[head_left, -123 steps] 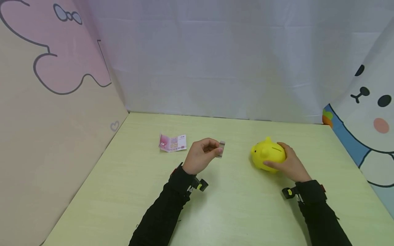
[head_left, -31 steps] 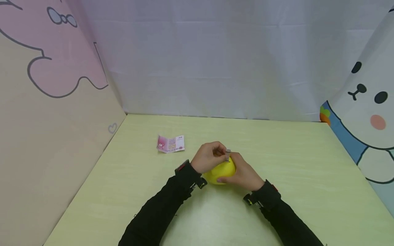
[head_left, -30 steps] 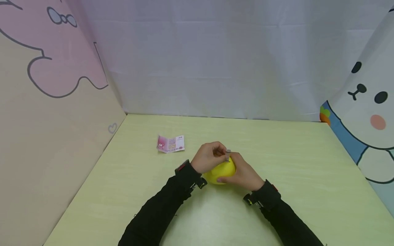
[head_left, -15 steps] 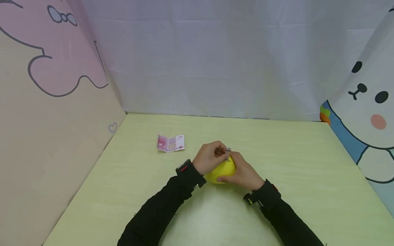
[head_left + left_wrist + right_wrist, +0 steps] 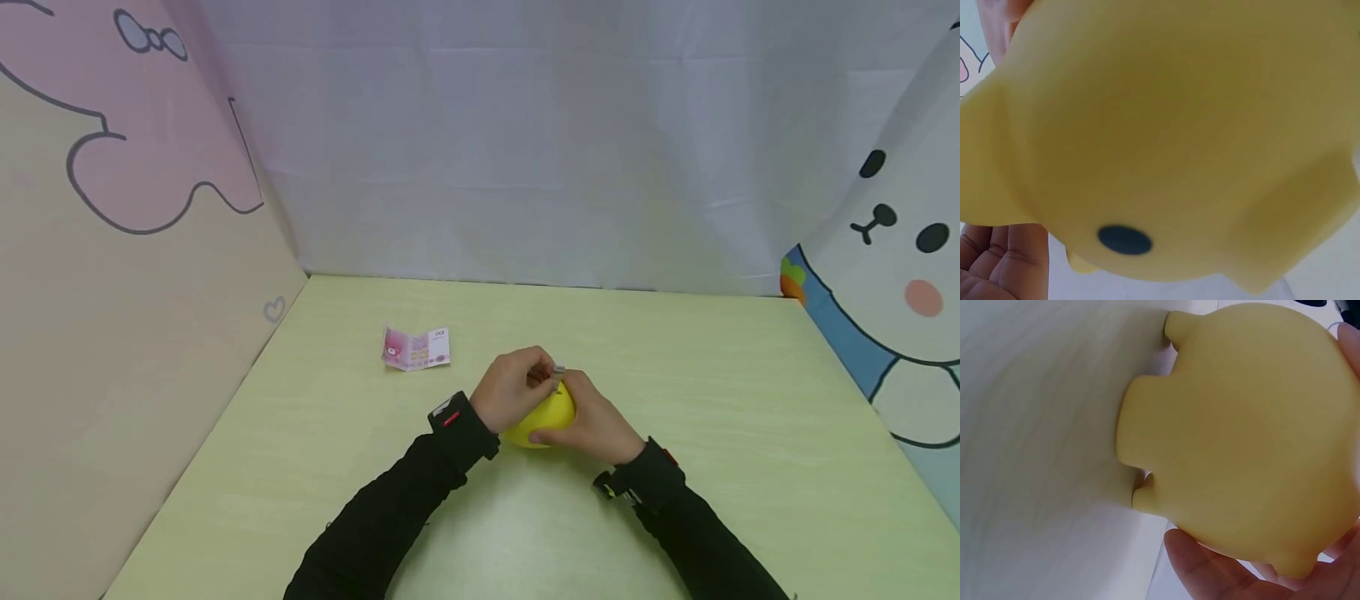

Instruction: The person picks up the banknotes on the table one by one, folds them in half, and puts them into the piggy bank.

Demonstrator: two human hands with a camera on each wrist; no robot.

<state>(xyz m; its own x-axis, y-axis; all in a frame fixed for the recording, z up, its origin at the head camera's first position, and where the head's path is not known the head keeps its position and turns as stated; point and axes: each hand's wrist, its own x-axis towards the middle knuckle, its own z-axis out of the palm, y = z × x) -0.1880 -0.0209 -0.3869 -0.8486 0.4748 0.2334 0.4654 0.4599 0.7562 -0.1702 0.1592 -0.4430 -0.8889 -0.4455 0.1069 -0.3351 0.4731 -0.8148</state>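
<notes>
right now the yellow piggy bank sits on the green table between both hands, close in front of the person. the right hand wraps around its right side; the left hand pinches a small folded note just over its top, standing roughly upright. a pink banknote lies well apart, to the far left.

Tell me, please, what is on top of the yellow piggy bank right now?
On the yellow piggy bank, the left hand pinches a small folded grey note. Fingers cover the slot, so its depth is hidden.
</notes>
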